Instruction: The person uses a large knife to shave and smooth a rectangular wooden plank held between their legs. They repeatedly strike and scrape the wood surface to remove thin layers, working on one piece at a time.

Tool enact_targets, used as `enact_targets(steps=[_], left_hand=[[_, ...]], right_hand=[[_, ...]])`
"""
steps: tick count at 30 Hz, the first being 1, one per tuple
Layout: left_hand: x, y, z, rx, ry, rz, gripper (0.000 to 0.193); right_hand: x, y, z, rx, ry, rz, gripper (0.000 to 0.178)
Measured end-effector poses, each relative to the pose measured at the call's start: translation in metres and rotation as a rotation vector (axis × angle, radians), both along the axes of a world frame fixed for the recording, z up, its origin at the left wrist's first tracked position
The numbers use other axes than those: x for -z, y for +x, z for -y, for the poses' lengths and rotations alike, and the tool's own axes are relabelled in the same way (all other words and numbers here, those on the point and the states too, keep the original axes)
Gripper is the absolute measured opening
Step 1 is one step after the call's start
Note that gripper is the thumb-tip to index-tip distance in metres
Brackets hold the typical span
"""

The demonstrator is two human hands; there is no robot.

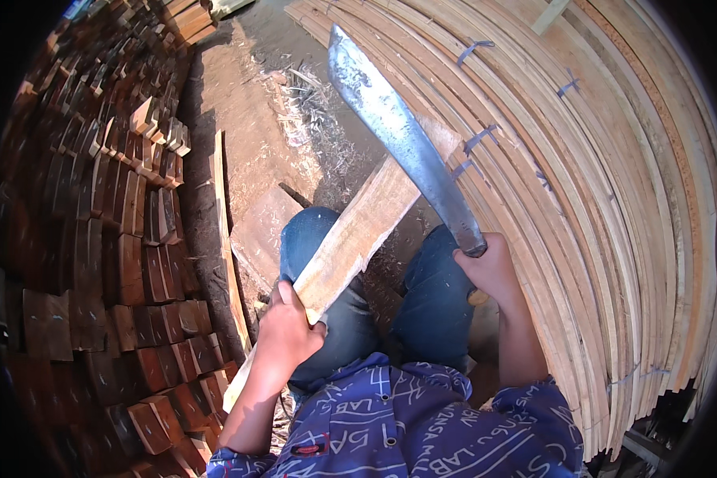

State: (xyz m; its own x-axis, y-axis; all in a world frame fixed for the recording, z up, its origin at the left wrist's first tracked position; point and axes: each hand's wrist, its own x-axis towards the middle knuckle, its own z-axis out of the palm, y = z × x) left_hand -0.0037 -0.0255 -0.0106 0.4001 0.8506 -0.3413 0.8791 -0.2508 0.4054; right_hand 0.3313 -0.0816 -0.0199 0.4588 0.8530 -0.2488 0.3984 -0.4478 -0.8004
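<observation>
1. Dark-blue shirt [422, 426] fills the lower edge, covered in loose white capitals and strokes like handwriting; a small dark patch [311, 448] with a red mark sits low on its left side, and two snap buttons run down the front.

2. Brown bare earth [251, 107] forms the surface ahead, sunlit in parts, scattered with pale shavings [315, 119]. One thin strip [223, 215] lies lengthwise on it.

3. Stacked dark reddish-brown wood blocks [131, 267] rise along the left. Long pale slats [605, 207] fill the right, bundled with blue ties [476, 50]; the fisheye bends them into curves.

4. Between these stacks, the pale board [366, 219] passes over the left knee of the blue jeans [434, 319]. Its long axis runs diagonally, from lower left near the body to upper right, away from it.

5. Both hands are closed. The left hand [292, 325] grips the near part of the pale board; the right hand [490, 267] is wrapped round the handle end of the machete [406, 135].

6. The machete's long axis slants from lower right to upper left, its broad tip pointing away from the person. Its blade crosses over the board's far part; I cannot tell whether they touch.
</observation>
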Motion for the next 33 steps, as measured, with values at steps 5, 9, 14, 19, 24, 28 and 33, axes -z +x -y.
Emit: enact_targets(steps=[5,9,14,19,24,28,33], left_hand=[[-0.008,0.003,0.000,-0.051,-0.063,-0.028,0.071],[-0.001,-0.001,-0.005,-0.002,0.063,-0.075,0.070],[-0.005,0.001,-0.011,-0.040,-0.066,-0.017,0.068],[0.000,0.002,-0.003,-0.061,0.048,0.026,0.069],[0.001,-0.003,-0.009,-0.039,0.073,0.040,0.066],[-0.002,-0.001,-0.010,-0.068,-0.031,0.097,0.062],[-0.001,-0.003,-0.011,-0.061,0.000,0.126,0.057]], right_hand=[[0.004,-0.014,-0.008,0.061,-0.053,0.042,0.020],[0.009,-0.007,0.004,-0.014,-0.047,0.008,0.017],[0.001,0.000,-0.007,0.098,-0.078,-0.298,0.014],[0.013,-0.017,0.009,-0.044,-0.044,0.023,0.019],[0.005,-0.011,0.012,-0.030,-0.026,-0.016,0.018],[0.003,-0.010,-0.003,0.102,-0.041,-0.293,0.016],[0.026,-0.029,0.011,-0.082,-0.049,-0.062,0.019]])
